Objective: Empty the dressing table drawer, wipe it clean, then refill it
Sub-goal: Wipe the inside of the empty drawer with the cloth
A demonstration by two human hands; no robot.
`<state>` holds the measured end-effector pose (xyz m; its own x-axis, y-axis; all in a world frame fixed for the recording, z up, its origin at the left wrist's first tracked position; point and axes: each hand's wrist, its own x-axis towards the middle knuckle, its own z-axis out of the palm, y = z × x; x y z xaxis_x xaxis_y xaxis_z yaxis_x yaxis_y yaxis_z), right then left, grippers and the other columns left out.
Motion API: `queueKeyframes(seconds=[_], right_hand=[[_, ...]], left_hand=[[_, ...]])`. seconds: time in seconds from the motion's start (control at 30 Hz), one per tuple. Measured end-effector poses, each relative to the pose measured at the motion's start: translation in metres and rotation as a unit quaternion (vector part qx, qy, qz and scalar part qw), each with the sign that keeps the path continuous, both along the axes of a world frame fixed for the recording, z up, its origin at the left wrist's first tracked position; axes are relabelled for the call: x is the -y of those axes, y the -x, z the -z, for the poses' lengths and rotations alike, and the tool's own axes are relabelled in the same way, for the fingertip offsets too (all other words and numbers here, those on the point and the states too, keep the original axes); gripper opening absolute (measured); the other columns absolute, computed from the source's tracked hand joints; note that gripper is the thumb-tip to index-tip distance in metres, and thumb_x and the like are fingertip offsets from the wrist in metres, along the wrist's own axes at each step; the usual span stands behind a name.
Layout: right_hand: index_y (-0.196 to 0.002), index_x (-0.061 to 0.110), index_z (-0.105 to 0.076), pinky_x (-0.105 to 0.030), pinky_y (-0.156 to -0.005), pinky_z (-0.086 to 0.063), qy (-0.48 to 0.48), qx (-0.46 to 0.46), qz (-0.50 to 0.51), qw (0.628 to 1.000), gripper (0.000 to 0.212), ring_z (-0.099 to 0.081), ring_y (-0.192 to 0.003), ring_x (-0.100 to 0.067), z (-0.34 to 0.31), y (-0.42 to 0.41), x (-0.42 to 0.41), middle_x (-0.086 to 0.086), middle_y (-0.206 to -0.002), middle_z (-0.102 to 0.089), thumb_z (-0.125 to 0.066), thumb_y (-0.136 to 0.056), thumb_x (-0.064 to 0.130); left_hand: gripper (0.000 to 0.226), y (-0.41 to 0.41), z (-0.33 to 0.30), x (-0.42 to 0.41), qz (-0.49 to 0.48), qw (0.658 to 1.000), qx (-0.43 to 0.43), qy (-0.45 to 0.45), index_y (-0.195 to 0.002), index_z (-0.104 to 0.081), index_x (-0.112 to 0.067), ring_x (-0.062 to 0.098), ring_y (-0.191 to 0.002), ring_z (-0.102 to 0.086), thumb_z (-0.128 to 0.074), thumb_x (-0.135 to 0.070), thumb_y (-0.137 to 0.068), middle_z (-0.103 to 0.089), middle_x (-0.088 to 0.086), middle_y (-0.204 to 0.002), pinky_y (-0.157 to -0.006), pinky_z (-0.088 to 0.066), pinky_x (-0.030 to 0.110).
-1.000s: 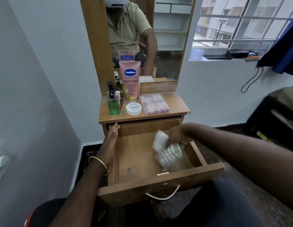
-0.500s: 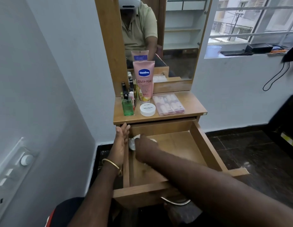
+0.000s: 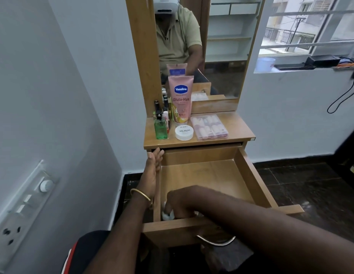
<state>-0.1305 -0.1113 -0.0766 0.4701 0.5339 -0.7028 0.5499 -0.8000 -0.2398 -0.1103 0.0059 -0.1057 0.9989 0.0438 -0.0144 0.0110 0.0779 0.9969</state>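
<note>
The wooden drawer (image 3: 249, 177) of the dressing table is pulled out and holds nothing but my hand and a cloth. My right hand (image 3: 180, 202) presses a white cloth (image 3: 167, 215) into the drawer's near left corner; most of the cloth is hidden under my fingers. My left hand (image 3: 152, 167) lies flat along the outside of the drawer's left wall, fingers reaching the table's edge, holding nothing. On the tabletop (image 3: 239, 129) stand a pink Vaseline tube (image 3: 180, 99), a green bottle (image 3: 160, 128), a white nail polish jar (image 3: 184, 132) and a clear nail box (image 3: 209, 126).
Several small bottles (image 3: 162, 107) crowd the tabletop's back left. A mirror (image 3: 203, 46) rises behind. A grey wall with a switch panel (image 3: 24, 206) is close on the left. Dark floor (image 3: 302, 186) lies to the right. A metal handle (image 3: 215, 241) hangs on the drawer front.
My right hand has swept the cloth from the drawer's right side to the back left, then pulled it toward me into the near left corner. My left hand stays on the drawer's side.
</note>
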Motion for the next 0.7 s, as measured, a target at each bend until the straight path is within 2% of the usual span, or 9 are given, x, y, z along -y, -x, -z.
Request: queueKeyframes(seconds=[0.07, 0.17, 0.2, 0.27, 0.33, 0.43, 0.53, 0.63, 0.7], right_hand=[[-0.139, 0.009, -0.053, -0.035, -0.081, -0.042, 0.005, -0.042, 0.029, 0.999, 0.043, -0.054, -0.117, -0.031, 0.004, -0.006, -0.002, -0.012, -0.138, -0.052, -0.053, -0.097, 0.012], [-0.141, 0.009, -0.051, -0.032, -0.088, -0.045, -0.005, -0.086, 0.065, 0.994, 0.042, -0.049, -0.127, -0.034, 0.008, -0.018, -0.003, -0.013, -0.146, -0.047, -0.050, -0.099, 0.009], [-0.141, 0.008, -0.051, -0.029, -0.085, -0.045, -0.011, -0.094, 0.072, 0.993, 0.041, -0.049, -0.127, -0.034, 0.009, -0.019, -0.002, -0.013, -0.147, -0.047, -0.050, -0.099, 0.009], [-0.141, 0.005, -0.051, -0.030, -0.080, -0.044, -0.028, -0.125, 0.106, 0.986, 0.042, -0.052, -0.120, -0.034, 0.014, -0.022, 0.002, -0.017, -0.146, -0.048, -0.052, -0.098, 0.008], [-0.139, 0.004, -0.053, -0.034, -0.081, -0.046, -0.074, -0.167, 0.184, 0.966, 0.044, -0.054, -0.107, -0.028, 0.011, -0.023, 0.017, -0.017, -0.137, -0.055, -0.057, -0.095, 0.007], [-0.135, 0.006, -0.053, -0.038, -0.087, -0.053, -0.220, -0.243, 0.300, 0.896, 0.043, -0.061, -0.102, -0.027, -0.005, -0.020, 0.052, -0.015, -0.120, -0.063, -0.059, -0.093, 0.005], [-0.130, 0.006, -0.055, -0.043, -0.092, -0.054, -0.351, -0.288, 0.351, 0.819, 0.035, -0.064, -0.103, -0.031, -0.021, -0.015, 0.093, -0.016, -0.116, -0.066, -0.059, -0.095, 0.008], [-0.129, 0.004, -0.056, -0.047, -0.097, -0.052, -0.455, -0.304, 0.385, 0.743, 0.036, -0.062, -0.109, -0.037, -0.031, -0.013, 0.135, -0.025, -0.124, -0.062, -0.062, -0.094, 0.011], [-0.132, 0.003, -0.054, -0.050, -0.097, -0.051, -0.503, -0.284, 0.415, 0.703, 0.042, -0.061, -0.109, -0.040, -0.039, -0.012, 0.162, -0.030, -0.128, -0.059, -0.065, -0.093, 0.011]], left_hand=[[0.084, 0.003, -0.003, 0.000, 0.005, 1.000, 0.007, 0.002, -0.148, -0.033, -0.018, 0.016, -0.139, -0.037, -0.016, -0.072, -0.084, -0.043, -0.003, -0.146, -0.101, -0.032, 0.021], [0.081, 0.006, -0.005, 0.000, 0.001, 1.000, 0.009, 0.014, -0.147, -0.033, -0.018, 0.018, -0.140, -0.038, -0.016, -0.073, -0.090, -0.045, -0.005, -0.141, -0.100, -0.031, 0.023], [0.092, 0.007, -0.007, -0.001, 0.006, 1.000, 0.011, 0.016, -0.147, -0.034, -0.018, 0.015, -0.137, -0.040, -0.022, -0.083, -0.082, -0.046, -0.006, -0.140, -0.100, -0.032, 0.022], [0.120, 0.007, -0.007, -0.002, 0.011, 1.000, 0.018, 0.009, -0.144, -0.036, -0.023, 0.009, -0.130, -0.044, -0.035, -0.101, -0.053, -0.048, -0.007, -0.139, -0.096, -0.035, 0.018], [0.117, 0.005, -0.007, -0.004, 0.012, 1.000, 0.022, 0.002, -0.139, -0.039, -0.027, 0.010, -0.130, -0.045, -0.036, -0.102, -0.050, -0.049, -0.005, -0.139, -0.096, -0.036, 0.018], [0.098, 0.001, -0.007, -0.006, 0.016, 1.000, 0.009, 0.013, -0.141, -0.040, -0.020, 0.017, -0.133, -0.047, -0.022, -0.087, -0.071, -0.053, 0.001, -0.139, -0.099, -0.037, 0.022], [0.090, -0.001, -0.002, -0.009, 0.015, 1.000, 0.012, 0.017, -0.144, -0.041, -0.011, 0.020, -0.132, -0.048, -0.013, -0.068, -0.080, -0.055, 0.009, -0.140, -0.098, -0.039, 0.021], [0.091, 0.000, -0.002, -0.010, 0.023, 0.999, 0.011, 0.020, -0.142, -0.045, -0.013, 0.015, -0.130, -0.051, -0.015, -0.072, -0.080, -0.059, 0.005, -0.136, -0.106, -0.038, 0.028], [0.103, 0.003, -0.004, -0.010, 0.030, 0.999, 0.012, 0.017, -0.140, -0.048, -0.017, 0.009, -0.125, -0.055, -0.024, -0.089, -0.070, -0.063, -0.002, -0.132, -0.108, -0.038, 0.031]])
